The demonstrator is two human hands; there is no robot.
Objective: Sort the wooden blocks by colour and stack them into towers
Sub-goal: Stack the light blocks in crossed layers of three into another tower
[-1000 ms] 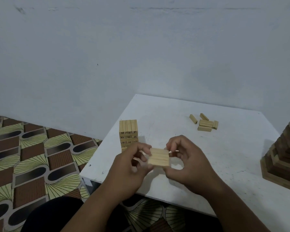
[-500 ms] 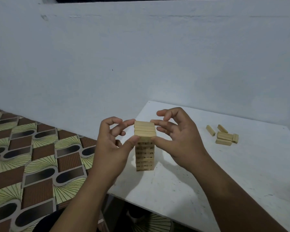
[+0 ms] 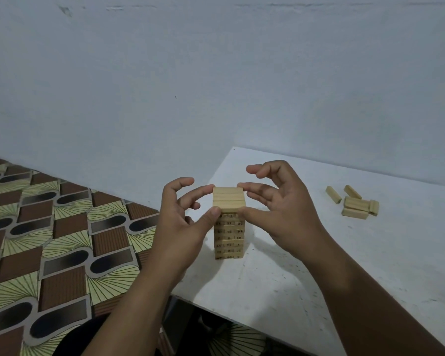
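so the light wood tower (image 3: 228,227) stands upright on the white table (image 3: 319,265), pretty close to the table's left edge and a bit back from the near edge. Its top layer (image 3: 228,200) of pale blocks sits right between both hands. Left hand (image 3: 183,222) has the thumb pressed against the near left corner of that layer and a finger touching the far left side, other fingers curled loosely above, so it's a narrow pinch on the layer. Right hand (image 3: 280,214) mirrors it: thumb on the near right corner, a finger reaching over to the far right edge, the rest arched up and free. Lower layers have small printed numbers on the ends, too blurry to read properly.

Off to the right, well apart from the tower, there's a little cluster of loose blocks (image 3: 355,202) lying flat. Plenty of bare tabletop between the tower and that cluster, and in front of the right forearm too. Left of the table it drops straight to the patterned floor (image 3: 49,240), and a plain wall (image 3: 216,73) runs behind
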